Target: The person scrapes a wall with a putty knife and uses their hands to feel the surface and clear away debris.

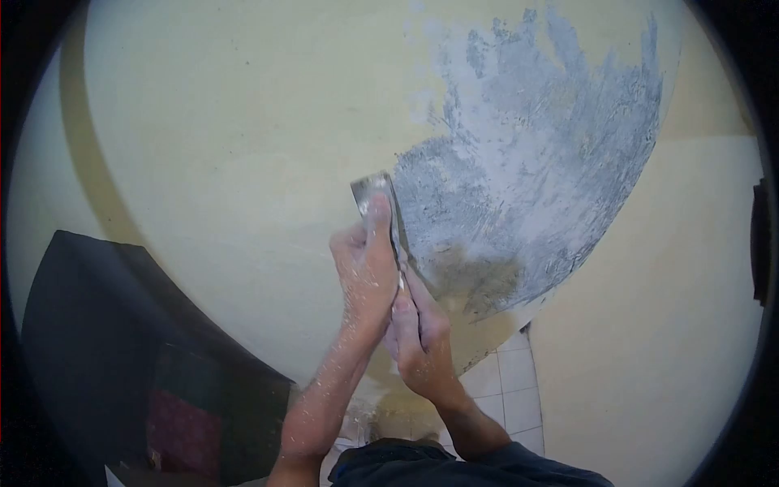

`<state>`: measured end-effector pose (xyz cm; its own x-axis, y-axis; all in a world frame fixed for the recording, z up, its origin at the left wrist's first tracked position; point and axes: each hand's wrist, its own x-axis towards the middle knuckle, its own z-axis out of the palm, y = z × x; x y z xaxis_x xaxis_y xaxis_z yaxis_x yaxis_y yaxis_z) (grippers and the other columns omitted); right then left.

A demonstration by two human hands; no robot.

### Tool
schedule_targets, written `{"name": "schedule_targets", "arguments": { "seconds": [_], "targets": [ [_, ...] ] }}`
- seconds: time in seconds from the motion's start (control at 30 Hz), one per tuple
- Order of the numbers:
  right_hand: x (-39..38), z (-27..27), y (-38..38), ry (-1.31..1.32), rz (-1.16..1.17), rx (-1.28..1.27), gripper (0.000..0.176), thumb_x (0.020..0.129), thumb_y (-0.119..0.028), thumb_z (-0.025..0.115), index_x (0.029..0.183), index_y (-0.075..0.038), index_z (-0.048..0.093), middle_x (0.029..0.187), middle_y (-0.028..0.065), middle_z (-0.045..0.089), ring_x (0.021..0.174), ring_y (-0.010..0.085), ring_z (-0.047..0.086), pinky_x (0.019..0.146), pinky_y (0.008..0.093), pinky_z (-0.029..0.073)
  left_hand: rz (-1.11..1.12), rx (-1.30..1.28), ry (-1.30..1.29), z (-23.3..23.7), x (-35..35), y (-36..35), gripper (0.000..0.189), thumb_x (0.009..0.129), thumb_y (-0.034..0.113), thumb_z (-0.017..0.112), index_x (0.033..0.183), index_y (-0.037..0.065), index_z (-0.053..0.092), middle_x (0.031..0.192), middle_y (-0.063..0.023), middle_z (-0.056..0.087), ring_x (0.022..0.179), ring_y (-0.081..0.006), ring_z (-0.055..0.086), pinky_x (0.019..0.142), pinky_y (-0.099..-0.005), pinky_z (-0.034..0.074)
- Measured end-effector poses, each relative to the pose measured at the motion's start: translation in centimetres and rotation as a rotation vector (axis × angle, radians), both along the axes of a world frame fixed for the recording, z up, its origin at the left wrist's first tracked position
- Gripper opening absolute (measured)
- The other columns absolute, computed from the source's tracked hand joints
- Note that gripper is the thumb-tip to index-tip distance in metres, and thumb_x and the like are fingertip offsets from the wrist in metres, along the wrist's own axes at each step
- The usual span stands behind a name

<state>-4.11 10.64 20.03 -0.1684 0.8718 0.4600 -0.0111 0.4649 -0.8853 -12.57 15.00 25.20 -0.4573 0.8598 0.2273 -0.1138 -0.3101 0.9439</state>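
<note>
A metal scraper has its wide blade up against the yellowish wall, at the left edge of a rough grey-white patch. My left hand is closed on the scraper, its thumb lying along the blade. Just below and to the right, my right hand grips the handle, thumb pointing up. White dust and flecks cover both hands and my left forearm. The lower part of the handle is hidden by my fingers.
A dark panel or piece of furniture stands at the lower left, with a dull red area on it. White floor tiles show at the bottom, beside the wall's lower edge. Another pale wall rises at the right, with a dark object at its far edge.
</note>
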Motion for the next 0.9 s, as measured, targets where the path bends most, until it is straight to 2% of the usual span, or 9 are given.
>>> {"name": "schedule_targets", "arguments": {
  "seconds": [0.1, 0.3, 0.37, 0.57, 0.6, 0.7, 0.73, 0.83, 0.9],
  "targets": [
    [0.3, -0.3, -0.8, 0.08, 0.056, -0.11, 0.043, 0.098, -0.008, 0.037, 0.137, 0.01, 0.037, 0.121, 0.0231, 0.057, 0.102, 0.0204, 0.056, 0.088, 0.0295, 0.044, 0.042, 0.076, 0.037, -1.4, 0.3, 0.8, 0.056, 0.096, 0.039, 0.053, 0.056, 0.001, 0.04, 0.054, 0.0046, 0.038, 0.056, -0.0067, 0.035, 0.048, -0.0296, 0.03],
    [0.1, 0.7, -0.7, 0.147, 0.129, -0.167, 0.044, 0.099, -0.009, 0.036, 0.14, 0.008, 0.034, 0.115, 0.0138, 0.057, 0.08, 0.0085, 0.05, 0.068, 0.0206, 0.042, -0.025, 0.046, 0.0, 1.2, 0.2, -0.3, 0.056, 0.097, 0.038, 0.053, 0.057, 0.001, 0.041, 0.056, 0.0047, 0.038, 0.057, -0.0072, 0.035, 0.048, -0.0299, 0.03],
    [0.4, 0.2, -0.7, 0.18, 0.16, -0.182, 0.044, 0.1, -0.01, 0.036, 0.14, 0.008, 0.033, 0.112, 0.0122, 0.058, 0.077, 0.0069, 0.048, 0.066, 0.0194, 0.041, 0.059, 0.031, 0.096, -1.1, 0.5, 0.0, 0.056, 0.097, 0.038, 0.053, 0.057, 0.0, 0.042, 0.056, 0.0048, 0.039, 0.057, -0.0069, 0.035, 0.048, -0.0296, 0.029],
    [1.0, 1.7, 0.3, 0.126, 0.208, -0.124, 0.045, 0.1, -0.01, 0.037, 0.141, 0.008, 0.032, 0.099, 0.0062, 0.055, 0.072, 0.0065, 0.043, 0.062, 0.0196, 0.039, -0.009, 0.069, -0.072, 2.3, 0.7, -0.2, 0.058, 0.096, 0.038, 0.053, 0.058, -0.005, 0.045, 0.056, 0.0024, 0.042, 0.058, -0.0062, 0.036, 0.049, -0.0311, 0.031],
    [1.2, 0.5, 0.3, 0.112, 0.192, -0.088, 0.045, 0.1, -0.01, 0.037, 0.141, 0.008, 0.032, 0.097, 0.0046, 0.054, 0.071, 0.006, 0.042, 0.061, 0.0195, 0.038, 0.046, -0.001, 0.032, 1.1, 0.6, 0.2, 0.057, 0.097, 0.037, 0.052, 0.059, -0.005, 0.047, 0.056, 0.0017, 0.044, 0.059, -0.0065, 0.037, 0.051, -0.0309, 0.032],
    [1.7, 0.0, 0.6, 0.128, 0.216, -0.138, 0.045, 0.1, -0.009, 0.037, 0.14, 0.009, 0.032, 0.103, 0.0067, 0.054, 0.078, 0.0083, 0.045, 0.068, 0.0214, 0.04, 0.067, 0.002, 0.011, -1.2, 1.2, 0.6, 0.056, 0.097, 0.037, 0.052, 0.06, -0.004, 0.05, 0.057, 0.0019, 0.046, 0.06, -0.0072, 0.039, 0.051, -0.0296, 0.032],
    [1.9, -0.1, 0.4, 0.144, 0.232, -0.196, 0.045, 0.1, -0.009, 0.037, 0.14, 0.009, 0.032, 0.107, 0.0085, 0.055, 0.082, 0.0097, 0.048, 0.072, 0.0224, 0.042, 0.146, 0.18, 0.09, -0.8, 1.3, 1.2, 0.054, 0.098, 0.036, 0.051, 0.06, -0.002, 0.051, 0.057, 0.0016, 0.046, 0.058, -0.0079, 0.039, 0.051, -0.0292, 0.032],
    [1.4, 1.4, 0.4, 0.128, 0.231, -0.158, 0.045, 0.1, -0.01, 0.037, 0.14, 0.01, 0.032, 0.119, 0.0158, 0.054, 0.097, 0.0141, 0.051, 0.083, 0.0255, 0.043, 0.009, 0.062, -0.109, 3.1, 1.4, -0.7, 0.053, 0.098, 0.034, 0.051, 0.06, -0.003, 0.049, 0.059, 0.0017, 0.045, 0.06, -0.008, 0.039, 0.053, -0.0302, 0.033],
    [1.3, 0.3, 0.2, 0.116, 0.213, -0.081, 0.045, 0.1, -0.01, 0.036, 0.14, 0.01, 0.033, 0.128, 0.0203, 0.053, 0.108, 0.0169, 0.051, 0.09, 0.0273, 0.042, 0.043, -0.002, -0.038, 0.1, 0.8, -0.2, 0.053, 0.097, 0.035, 0.052, 0.06, -0.002, 0.05, 0.059, 0.0018, 0.046, 0.06, -0.0077, 0.04, 0.053, -0.029, 0.034]
  ]
}}
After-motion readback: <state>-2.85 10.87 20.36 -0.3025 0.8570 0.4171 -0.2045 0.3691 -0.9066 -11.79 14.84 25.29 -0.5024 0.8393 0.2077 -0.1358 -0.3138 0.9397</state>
